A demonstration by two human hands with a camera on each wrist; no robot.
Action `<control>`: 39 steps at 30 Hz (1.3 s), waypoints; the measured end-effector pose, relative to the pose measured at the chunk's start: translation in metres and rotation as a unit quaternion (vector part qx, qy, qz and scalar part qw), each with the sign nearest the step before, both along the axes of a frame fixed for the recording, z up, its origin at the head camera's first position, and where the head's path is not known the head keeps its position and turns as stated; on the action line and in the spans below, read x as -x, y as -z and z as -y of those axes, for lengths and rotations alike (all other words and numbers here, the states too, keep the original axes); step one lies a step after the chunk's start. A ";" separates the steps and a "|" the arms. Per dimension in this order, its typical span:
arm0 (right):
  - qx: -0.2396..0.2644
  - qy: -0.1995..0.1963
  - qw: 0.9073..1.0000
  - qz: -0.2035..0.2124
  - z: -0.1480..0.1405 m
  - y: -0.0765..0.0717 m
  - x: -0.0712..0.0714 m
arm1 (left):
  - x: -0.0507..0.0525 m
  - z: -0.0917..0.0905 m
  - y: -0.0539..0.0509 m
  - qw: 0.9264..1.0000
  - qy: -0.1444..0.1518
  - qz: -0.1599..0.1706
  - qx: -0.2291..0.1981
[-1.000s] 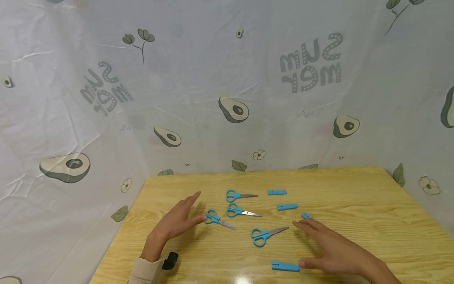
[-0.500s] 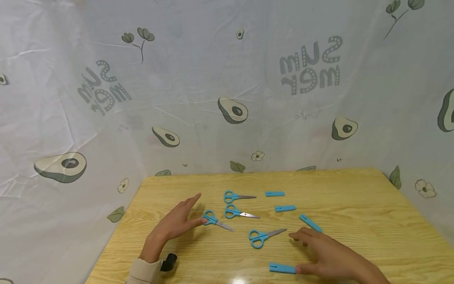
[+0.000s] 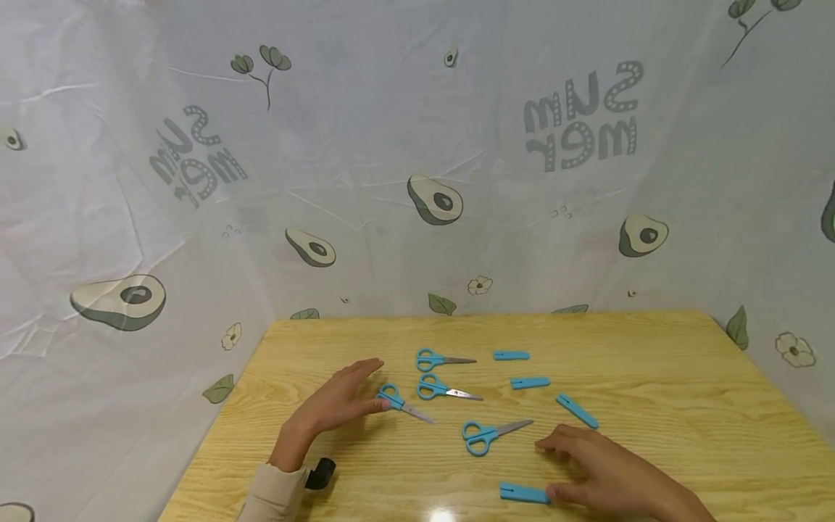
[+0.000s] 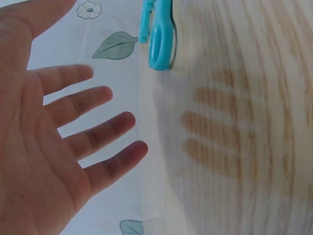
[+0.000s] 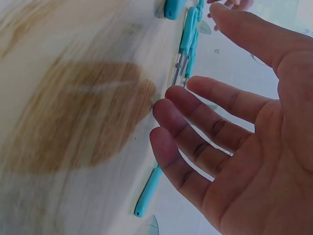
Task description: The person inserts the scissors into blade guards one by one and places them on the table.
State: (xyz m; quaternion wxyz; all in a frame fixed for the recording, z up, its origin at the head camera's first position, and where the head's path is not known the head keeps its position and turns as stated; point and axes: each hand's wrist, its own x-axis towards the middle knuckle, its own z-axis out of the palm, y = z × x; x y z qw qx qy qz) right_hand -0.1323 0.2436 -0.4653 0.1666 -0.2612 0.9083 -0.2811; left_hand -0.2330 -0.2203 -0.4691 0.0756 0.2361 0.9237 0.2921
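Observation:
My left hand [image 3: 333,406] hovers with fingers spread and holds nothing, its thumb near the handle of the leftmost blue-handled scissors [image 3: 402,403]. In the left wrist view, its palm [image 4: 44,142] faces blue scissor handles [image 4: 162,36]. Two more scissors, a far pair [image 3: 430,359] and a middle pair [image 3: 432,387], lie to the right. Closer to my right hand [image 3: 603,475] is the front pair of scissors [image 3: 481,437]. That hand is also bare, fingers gently bent, with the thumb tip by the end of a blue blade cap [image 3: 524,493]; contact is unclear.
More blue blade caps lie on the right half of the wooden table [image 3: 685,377]: a far one [image 3: 511,355], a middle one [image 3: 530,382] and a slanted one [image 3: 577,411]. A printed cloth [image 3: 365,159] hangs around the back and sides.
My right hand has shifted slightly toward the table's front, uncovering the slanted blade cap. My left hand has barely moved. The scissors and caps lie as before; the head view wobbles a little.

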 end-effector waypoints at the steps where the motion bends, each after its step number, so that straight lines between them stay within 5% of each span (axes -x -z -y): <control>1: 0.009 0.001 1.000 0.010 0.000 0.000 0.000 | 0.001 0.000 0.001 1.000 0.004 0.001 -0.002; 5: 0.023 0.007 0.999 0.032 0.000 0.002 -0.001 | 0.004 0.001 0.006 1.000 0.024 -0.001 -0.014; 19: 0.040 -0.039 0.998 -0.016 0.002 0.010 0.000 | 0.009 0.002 0.017 0.997 0.051 0.017 -0.062; 39: 0.054 -0.072 0.996 0.004 0.012 0.013 0.002 | 0.017 -0.004 0.026 0.994 0.097 -0.020 -0.035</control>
